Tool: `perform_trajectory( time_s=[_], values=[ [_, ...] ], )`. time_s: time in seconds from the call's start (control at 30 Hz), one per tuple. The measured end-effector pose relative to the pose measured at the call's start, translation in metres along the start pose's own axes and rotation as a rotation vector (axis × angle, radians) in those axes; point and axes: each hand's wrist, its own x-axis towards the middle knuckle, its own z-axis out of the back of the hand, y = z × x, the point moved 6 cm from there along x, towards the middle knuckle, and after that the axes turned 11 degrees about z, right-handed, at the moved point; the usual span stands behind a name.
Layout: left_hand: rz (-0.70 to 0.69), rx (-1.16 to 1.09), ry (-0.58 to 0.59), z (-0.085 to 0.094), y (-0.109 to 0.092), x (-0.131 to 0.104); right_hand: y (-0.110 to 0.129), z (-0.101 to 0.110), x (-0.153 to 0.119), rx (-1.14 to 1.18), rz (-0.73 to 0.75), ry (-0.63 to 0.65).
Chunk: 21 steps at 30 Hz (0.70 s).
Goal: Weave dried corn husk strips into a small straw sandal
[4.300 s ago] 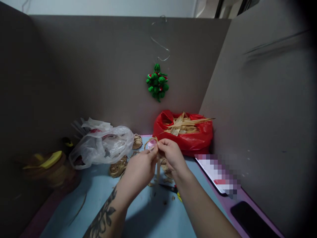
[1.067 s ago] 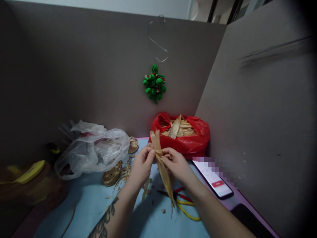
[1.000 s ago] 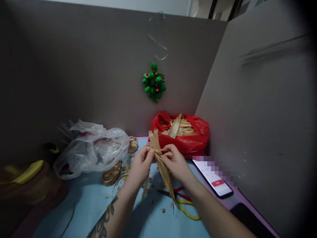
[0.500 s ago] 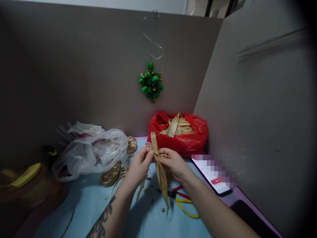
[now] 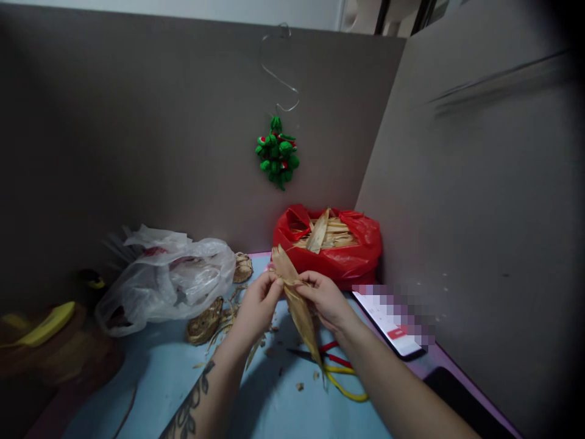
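Observation:
A long dry tan leaf (image 5: pixel 300 314) hangs slantwise between my hands, its pointed lower end over the scissors. My left hand (image 5: pixel 265 296) pinches it near the upper part, thumb against fingers. On the other side, my right hand (image 5: pixel 322 296) has its fingers closed on the same leaf. Just behind stands a red plastic bag (image 5: pixel 329 265) full of dry leaf strips (image 5: pixel 336 231). Below the right hand lie scissors with red and yellow handles (image 5: pixel 347 390), partly hidden by the leaf and forearm.
Woven coils (image 5: pixel 204 323) and a clear plastic bag (image 5: pixel 183 280) lie left on the blue surface (image 5: pixel 159 390). A phone (image 5: pixel 393 329) rests at the right. A green knitted ornament (image 5: pixel 277 155) hangs on the grey partition (image 5: pixel 159 122). Leaf scraps are scattered about.
The leaf has turned, showing a broader face, and its lower tip has swung right over the scissors. Both hands still hold it in nearly the same place.

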Motion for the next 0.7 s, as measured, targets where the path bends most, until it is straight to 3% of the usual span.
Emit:
perform_trajectory(
  time_s=[0.3,0.57,0.7],
  values=[
    [-0.024,0.076,-0.054,-0.003,0.003,0.0,0.0,-0.006,-0.005,-0.085,0.042,-0.012],
    [0.091,-0.275,0.071,-0.01,0.017,0.005,-0.009,-0.018,-0.005,0.309,-0.153,0.126],
    [0.111,-0.317,0.097,-0.012,0.018,0.005,-0.011,-0.024,-0.006,0.443,-0.215,0.23]
  ],
)
